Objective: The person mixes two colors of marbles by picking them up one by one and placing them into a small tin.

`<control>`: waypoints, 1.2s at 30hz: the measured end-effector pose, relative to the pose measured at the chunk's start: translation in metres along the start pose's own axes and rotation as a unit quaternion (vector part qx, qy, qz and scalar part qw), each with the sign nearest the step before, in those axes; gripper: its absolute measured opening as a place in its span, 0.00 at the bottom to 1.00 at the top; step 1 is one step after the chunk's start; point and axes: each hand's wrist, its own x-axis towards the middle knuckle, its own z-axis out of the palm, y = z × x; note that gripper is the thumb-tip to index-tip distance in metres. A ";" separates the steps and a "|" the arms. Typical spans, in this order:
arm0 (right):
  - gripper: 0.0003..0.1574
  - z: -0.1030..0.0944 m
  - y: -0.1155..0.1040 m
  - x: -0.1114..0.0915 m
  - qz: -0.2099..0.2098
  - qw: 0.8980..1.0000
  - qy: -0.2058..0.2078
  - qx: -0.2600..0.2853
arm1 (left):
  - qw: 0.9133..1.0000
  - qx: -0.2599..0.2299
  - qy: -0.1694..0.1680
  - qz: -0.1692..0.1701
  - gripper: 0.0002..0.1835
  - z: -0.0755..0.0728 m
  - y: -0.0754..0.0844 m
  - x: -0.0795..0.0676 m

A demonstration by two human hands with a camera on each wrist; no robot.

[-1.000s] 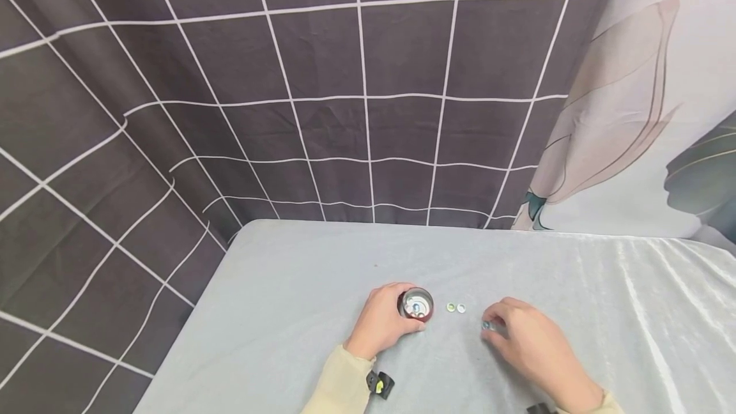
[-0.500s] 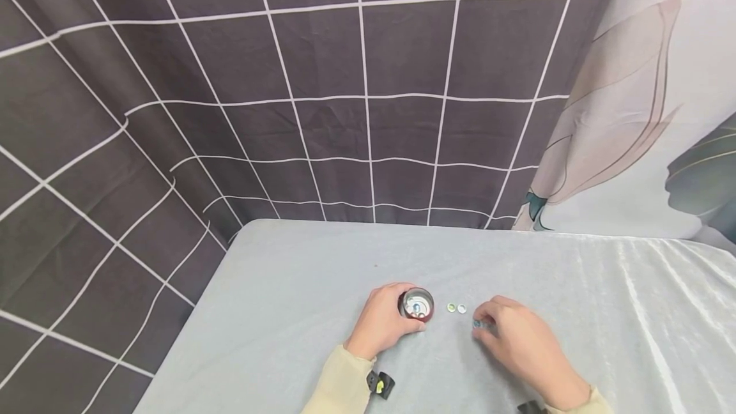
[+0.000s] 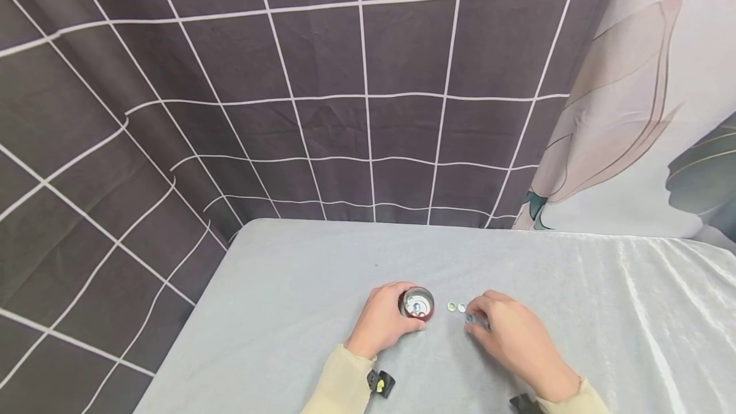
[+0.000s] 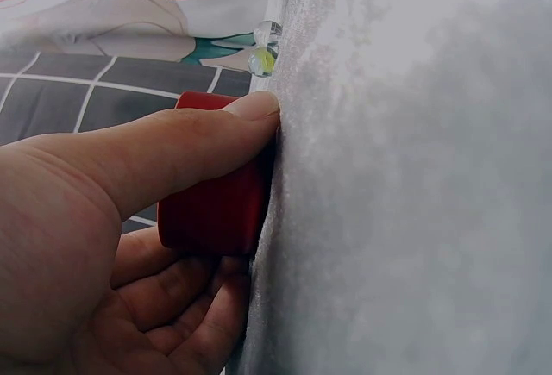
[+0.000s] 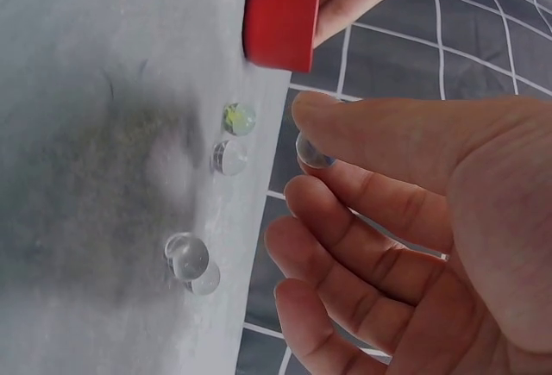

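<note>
My left hand (image 3: 379,319) grips a small round container (image 3: 427,316) standing on the cloth, thumb on the near side. Its outer wall shows red in the left wrist view, and several marbles (image 3: 416,306) lie inside. Between thumb and forefinger, my right hand (image 3: 512,337) pinches a clear, bluish glass marble (image 5: 312,153), raised off the cloth. Just right of the container rest a green-yellow marble (image 3: 451,306) and a clear marble (image 3: 462,308), close together. More clear marbles (image 5: 190,259) show in the right wrist view; the right hand hides them in the head view.
A pale grey velvety cloth (image 3: 287,286) covers the table. Behind it and at the left hangs a dark curtain (image 3: 322,126) with a white grid. A white curtain (image 3: 621,190) with a leaf print hangs at the back right.
My right hand has moved left with the pinched marble, coming nearer the two marbles beside the container. The left hand and container have stayed in place.
</note>
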 end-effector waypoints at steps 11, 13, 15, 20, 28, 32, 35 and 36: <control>0.12 0.001 -0.005 0.005 -0.001 1.000 0.001 0.002 | 1.000 0.006 0.005 0.012 0.30 0.000 -0.001 0.001; 0.12 0.002 -0.006 0.005 -0.001 1.000 0.002 0.004 | 1.000 0.007 0.006 0.015 0.30 0.000 -0.001 0.001; 0.12 0.003 -0.007 0.006 0.000 1.000 0.000 0.006 | 1.000 0.008 0.005 0.017 0.29 0.000 -0.001 0.001; 0.12 0.004 -0.010 0.008 -0.001 1.000 -0.005 0.011 | 1.000 0.005 0.005 0.017 0.29 -0.001 -0.001 0.001; 0.11 0.006 -0.011 0.010 -0.006 1.000 -0.003 0.017 | 1.000 0.004 0.004 0.019 0.29 -0.001 0.000 0.001; 0.11 0.006 -0.013 0.012 -0.009 1.000 0.000 0.017 | 1.000 0.005 0.005 0.023 0.29 -0.001 -0.001 0.001; 0.11 0.007 -0.014 0.012 -0.008 1.000 -0.005 0.018 | 1.000 0.005 0.005 0.021 0.29 -0.001 -0.001 0.001; 0.11 0.007 -0.015 0.013 -0.007 1.000 -0.007 0.019 | 1.000 0.006 0.005 0.019 0.29 -0.001 -0.001 0.001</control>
